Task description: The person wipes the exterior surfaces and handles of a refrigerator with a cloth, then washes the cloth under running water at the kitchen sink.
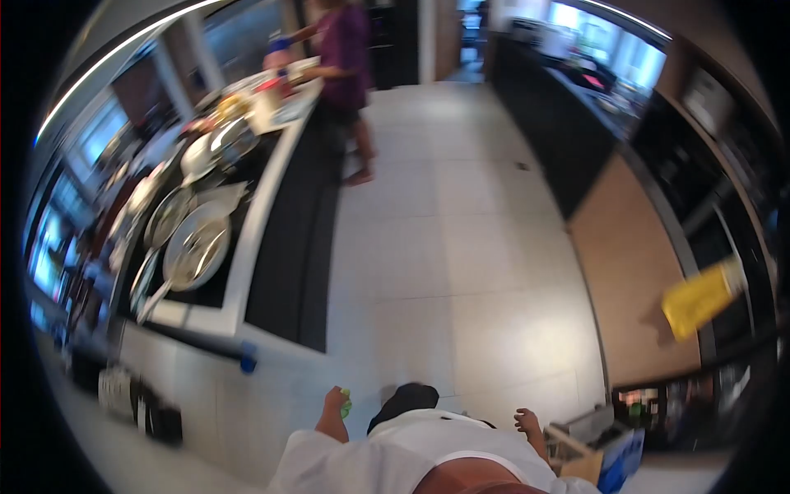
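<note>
My left hand [333, 398] hangs low at my side, closed round a small light-green thing [346, 403]. Its kind is too small to make out. On the other side, my right hand [525, 421] hangs with loosely curled fingers a little apart, and nothing shows in it. Near that hand, to its lower right, stands an open box or bin [586, 424] with blue and brown parts.
At left, a counter with a black cooktop [216, 292] carries a white pan [197, 247] and several other dishes. A person in a purple top [344, 49] stands by its far end. A yellow cloth-like thing [698, 300] hangs at right. Pale tiled floor [444, 222] runs between.
</note>
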The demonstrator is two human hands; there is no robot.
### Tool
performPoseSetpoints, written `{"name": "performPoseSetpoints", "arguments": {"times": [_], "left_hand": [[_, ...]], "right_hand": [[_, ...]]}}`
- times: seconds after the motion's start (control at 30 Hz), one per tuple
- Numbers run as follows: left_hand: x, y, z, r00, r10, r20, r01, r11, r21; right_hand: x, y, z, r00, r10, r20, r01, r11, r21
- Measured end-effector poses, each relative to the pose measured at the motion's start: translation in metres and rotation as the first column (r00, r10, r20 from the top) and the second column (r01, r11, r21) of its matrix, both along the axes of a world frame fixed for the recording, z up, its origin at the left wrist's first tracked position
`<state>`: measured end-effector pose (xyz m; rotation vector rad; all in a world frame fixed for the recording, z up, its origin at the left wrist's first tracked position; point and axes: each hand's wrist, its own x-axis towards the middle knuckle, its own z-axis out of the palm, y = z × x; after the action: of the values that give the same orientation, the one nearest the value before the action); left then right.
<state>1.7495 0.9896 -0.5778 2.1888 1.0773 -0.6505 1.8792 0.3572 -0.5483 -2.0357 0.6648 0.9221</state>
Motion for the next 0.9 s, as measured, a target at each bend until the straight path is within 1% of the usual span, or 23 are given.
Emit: {"name": "performPoseSetpoints", "arguments": {"times": [0.03,0.1,0.13,0.2,0.23,0.27,0.3,0.33,0.37,0.4,0.43,0.47,0.53,0.57,0.6,0.67,0.7,0.73,0.77,0.8,0.83,0.87,0.9], "left_hand": [[-0.021,0.0,-0.004,0.983,0.184,-0.001,-0.183,0.977,-0.11],[-0.036,-0.004,-0.013,0.868,0.497,-0.016,-0.474,0.817,-0.328],[-0.041,-0.007,-0.015,0.861,0.508,0.002,-0.471,0.8,-0.371],[-0.033,-0.014,-0.007,0.866,0.498,0.045,-0.428,0.784,-0.45],[-0.015,-0.023,0.011,0.839,0.54,-0.069,-0.5,0.715,-0.489],[0.006,-0.036,0.024,0.79,0.612,-0.045,-0.538,0.655,-0.531],[0.026,-0.048,0.024,0.701,0.712,0.033,-0.552,0.572,-0.606],[0.052,-0.058,0.023,0.58,0.807,0.112,-0.529,0.477,-0.702],[0.087,-0.063,0.022,0.5,0.851,0.16,-0.492,0.431,-0.756],[0.129,-0.066,0.022,0.501,0.845,0.187,-0.489,0.454,-0.745],[0.187,-0.055,0.022,0.699,0.697,0.16,-0.498,0.635,-0.59],[0.247,-0.046,0.023,0.856,0.511,0.076,-0.436,0.794,-0.423],[0.344,-0.049,0.013,0.854,0.514,0.081,-0.428,0.782,-0.453],[0.392,-0.05,0.01,0.912,0.372,0.172,-0.298,0.89,-0.345],[0.444,-0.051,0.01,0.943,0.211,0.258,-0.156,0.963,-0.217],[0.537,-0.063,0.014,0.954,0.072,0.29,-0.01,0.978,-0.209],[0.576,-0.068,0.018,0.955,0.002,0.296,0.059,0.979,-0.196],[0.618,-0.078,0.039,0.972,0.037,0.233,0.043,0.943,-0.331],[0.66,-0.093,0.058,0.984,0.066,0.167,0.017,0.891,-0.454],[0.702,-0.103,0.048,0.955,-0.112,0.274,0.187,0.945,-0.267],[0.743,-0.11,0.028,0.889,-0.301,0.346,0.341,0.938,-0.061],[0.78,-0.123,0.035,0.882,-0.294,0.369,0.35,0.932,-0.093],[0.814,-0.138,0.047,0.875,-0.287,0.391,0.36,0.924,-0.127]], "right_hand": [[0.041,0.013,0.014,0.997,0.073,0.036,-0.072,0.997,-0.037],[0.122,0.034,0.004,0.942,0.308,0.135,-0.296,0.95,-0.101],[0.16,0.046,-0.005,0.897,0.401,0.188,-0.38,0.915,-0.138],[0.232,0.076,-0.022,0.715,0.564,0.413,-0.537,0.822,-0.192],[0.26,0.095,-0.012,0.677,0.573,0.462,-0.57,0.805,-0.164],[0.287,0.118,0.004,0.642,0.574,0.508,-0.598,0.79,-0.137],[0.306,0.136,0.018,0.638,0.569,0.519,-0.611,0.784,-0.109],[0.325,0.153,0.036,0.635,0.561,0.532,-0.62,0.78,-0.082],[0.344,0.164,0.04,0.63,0.552,0.546,-0.628,0.776,-0.059],[0.358,0.172,0.047,0.613,0.587,0.529,-0.672,0.739,-0.04],[0.37,0.173,0.046,0.596,0.62,0.51,-0.711,0.703,-0.024],[0.382,0.167,0.047,0.584,0.652,0.484,-0.742,0.67,-0.008],[0.406,0.146,0.056,0.503,0.799,0.331,-0.845,0.534,-0.005],[0.422,0.126,0.04,0.523,0.82,0.232,-0.85,0.522,0.069],[0.437,0.104,0.02,0.559,0.815,0.15,-0.828,0.558,0.057],[0.459,0.047,-0.014,0.737,0.64,0.216,-0.655,0.756,-0.004],[0.463,0.016,-0.023,0.879,0.405,0.25,-0.42,0.908,0.006],[0.465,-0.007,-0.025,0.95,0.138,0.279,-0.152,0.988,0.029],[0.468,-0.028,-0.02,0.958,-0.161,0.238,0.139,0.985,0.106],[0.471,-0.051,-0.026,0.894,-0.413,0.174,0.374,0.901,0.221],[0.47,-0.067,-0.016,0.814,-0.568,0.125,0.507,0.799,0.324],[0.47,-0.077,-0.015,0.806,-0.575,0.14,0.542,0.812,0.216],[0.467,-0.085,-0.012,0.795,-0.592,0.131,0.563,0.801,0.206]]}}
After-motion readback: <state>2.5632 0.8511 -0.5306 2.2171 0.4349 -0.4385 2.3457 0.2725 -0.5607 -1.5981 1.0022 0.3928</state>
